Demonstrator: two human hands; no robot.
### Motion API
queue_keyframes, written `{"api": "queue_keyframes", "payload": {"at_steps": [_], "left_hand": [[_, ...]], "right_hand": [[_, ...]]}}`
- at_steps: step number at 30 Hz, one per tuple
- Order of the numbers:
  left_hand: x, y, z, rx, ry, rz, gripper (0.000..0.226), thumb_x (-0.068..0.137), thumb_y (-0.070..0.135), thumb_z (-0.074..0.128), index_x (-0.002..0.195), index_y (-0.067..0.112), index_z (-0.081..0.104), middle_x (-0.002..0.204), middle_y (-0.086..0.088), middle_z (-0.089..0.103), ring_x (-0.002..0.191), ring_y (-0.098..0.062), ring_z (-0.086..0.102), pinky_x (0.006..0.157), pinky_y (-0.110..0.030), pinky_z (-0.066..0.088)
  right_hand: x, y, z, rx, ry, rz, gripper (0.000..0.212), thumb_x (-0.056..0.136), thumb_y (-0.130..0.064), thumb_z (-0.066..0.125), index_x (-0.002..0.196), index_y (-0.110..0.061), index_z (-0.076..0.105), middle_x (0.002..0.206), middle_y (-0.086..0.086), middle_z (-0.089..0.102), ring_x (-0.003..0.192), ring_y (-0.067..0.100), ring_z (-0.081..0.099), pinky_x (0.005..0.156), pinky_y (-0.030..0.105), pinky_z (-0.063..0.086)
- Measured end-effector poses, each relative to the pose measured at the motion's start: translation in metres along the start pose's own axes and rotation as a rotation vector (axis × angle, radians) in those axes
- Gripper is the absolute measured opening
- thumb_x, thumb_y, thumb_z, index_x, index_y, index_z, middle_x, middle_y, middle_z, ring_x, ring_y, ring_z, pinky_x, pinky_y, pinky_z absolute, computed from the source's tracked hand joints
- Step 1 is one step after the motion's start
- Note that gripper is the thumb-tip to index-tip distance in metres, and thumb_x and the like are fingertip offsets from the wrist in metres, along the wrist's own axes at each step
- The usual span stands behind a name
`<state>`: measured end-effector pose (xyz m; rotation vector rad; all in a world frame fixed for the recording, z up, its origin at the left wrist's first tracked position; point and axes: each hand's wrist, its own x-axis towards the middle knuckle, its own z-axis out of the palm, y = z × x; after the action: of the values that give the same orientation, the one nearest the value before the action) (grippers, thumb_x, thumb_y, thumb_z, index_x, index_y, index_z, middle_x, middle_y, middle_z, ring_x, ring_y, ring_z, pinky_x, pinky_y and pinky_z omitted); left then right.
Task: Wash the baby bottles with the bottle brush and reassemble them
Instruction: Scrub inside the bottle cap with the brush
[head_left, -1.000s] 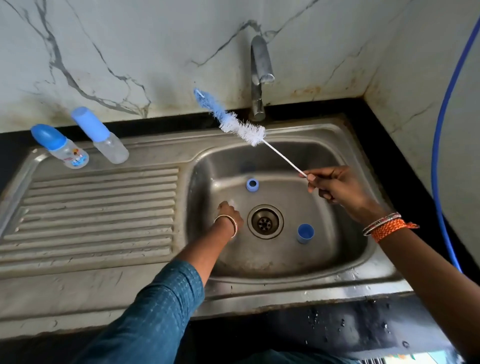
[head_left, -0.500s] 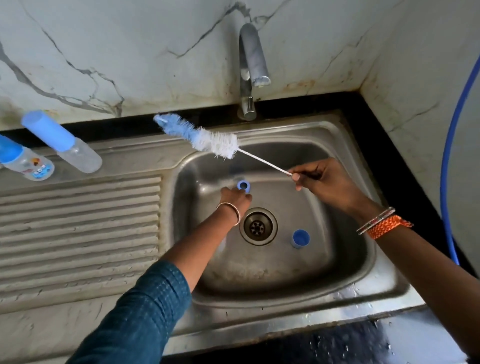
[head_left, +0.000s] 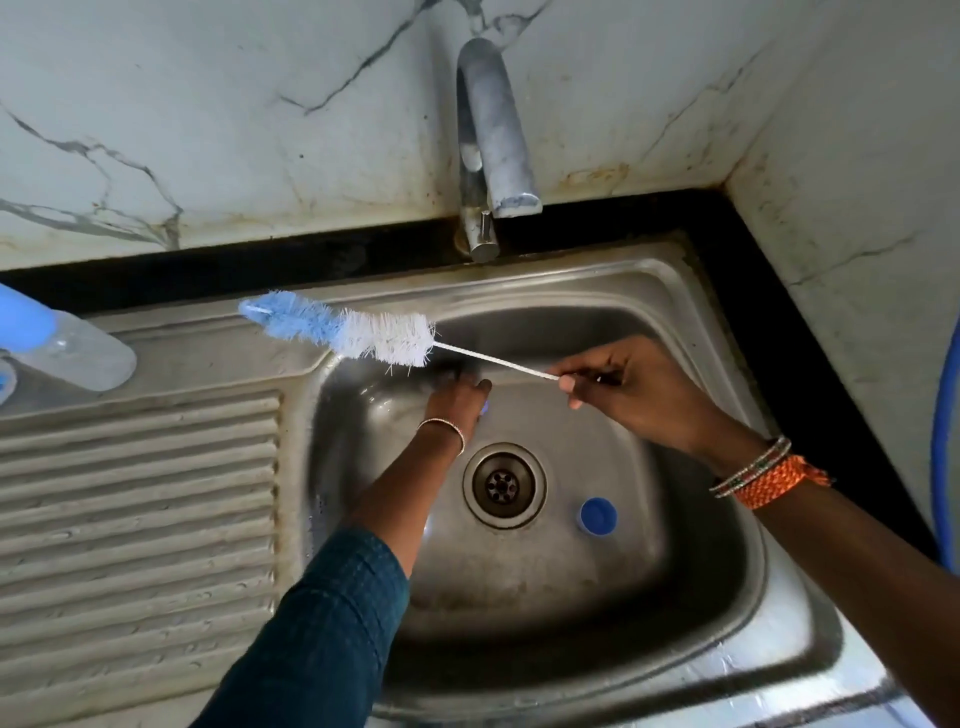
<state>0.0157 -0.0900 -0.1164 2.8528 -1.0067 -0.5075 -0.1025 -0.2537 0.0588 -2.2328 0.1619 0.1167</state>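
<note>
My right hand (head_left: 639, 395) pinches the thin white wire handle of the bottle brush (head_left: 358, 332), which is held level over the sink's back left corner with its blue tip pointing left. My left hand (head_left: 457, 402) is down at the back of the basin, its fingers curled over a small blue ring (head_left: 486, 409); only a sliver of the ring shows. A blue cap (head_left: 598, 515) lies on the basin floor, right of the drain (head_left: 503, 486). A clear baby bottle (head_left: 83, 353) with a blue cap lies on the drainboard at the far left.
The steel sink basin (head_left: 675, 597) has a ribbed drainboard (head_left: 140, 499) to its left. The tap (head_left: 493, 140) hangs over the basin's back edge, with no water running. A blue hose (head_left: 943, 441) runs down the right wall. A second bottle (head_left: 4, 382) peeks in at the left edge.
My left hand moved from the basin floor back onto the blue ring and now covers it. The brush swung left and lower. The view shifted right, pushing the bottles to the edge.
</note>
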Motion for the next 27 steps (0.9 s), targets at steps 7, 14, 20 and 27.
{"api": "queue_keyframes", "payload": {"at_steps": [7, 14, 20, 27], "left_hand": [[-0.037, 0.009, -0.052, -1.068, 0.174, -0.267, 0.020, 0.079, 0.008, 0.073, 0.081, 0.015, 0.055, 0.084, -0.006, 0.060, 0.076, -0.017, 0.055, 0.071, -0.025, 0.044], [-0.124, 0.002, -0.099, -2.069, 0.345, -0.282, 0.007, 0.088, 0.003, 0.058, 0.088, 0.010, 0.061, 0.089, -0.009, 0.065, 0.075, -0.018, 0.068, 0.065, -0.027, 0.059], [-0.190, -0.033, -0.110, -2.385, 0.452, -0.183, 0.047, 0.056, 0.015, 0.088, 0.093, -0.004, 0.065, 0.088, -0.021, 0.071, 0.077, -0.031, 0.071, 0.065, -0.036, 0.059], [-0.220, -0.040, -0.136, -2.388, 0.652, -0.249, 0.028, 0.099, 0.026, 0.044, 0.097, 0.003, 0.059, 0.077, -0.012, 0.073, 0.068, -0.020, 0.071, 0.068, -0.029, 0.058]], "right_hand": [[-0.031, -0.018, -0.003, -0.036, 0.121, -0.022, 0.015, 0.089, -0.021, 0.065, 0.100, -0.021, 0.075, 0.097, -0.017, 0.068, 0.092, -0.004, 0.062, 0.086, 0.014, 0.049], [-0.079, -0.034, -0.009, -0.004, 0.239, -0.031, 0.018, 0.077, -0.025, 0.077, 0.092, -0.025, 0.067, 0.082, -0.007, 0.069, 0.075, 0.008, 0.064, 0.073, 0.029, 0.052], [-0.131, -0.041, -0.016, -0.171, 0.339, -0.065, 0.021, 0.074, -0.023, 0.079, 0.072, -0.035, 0.062, 0.070, -0.017, 0.066, 0.069, 0.003, 0.062, 0.069, 0.031, 0.051], [-0.173, -0.049, -0.032, -0.263, 0.355, -0.060, 0.027, 0.071, -0.022, 0.082, 0.068, -0.041, 0.063, 0.071, -0.030, 0.064, 0.072, -0.004, 0.060, 0.062, 0.027, 0.044]]}}
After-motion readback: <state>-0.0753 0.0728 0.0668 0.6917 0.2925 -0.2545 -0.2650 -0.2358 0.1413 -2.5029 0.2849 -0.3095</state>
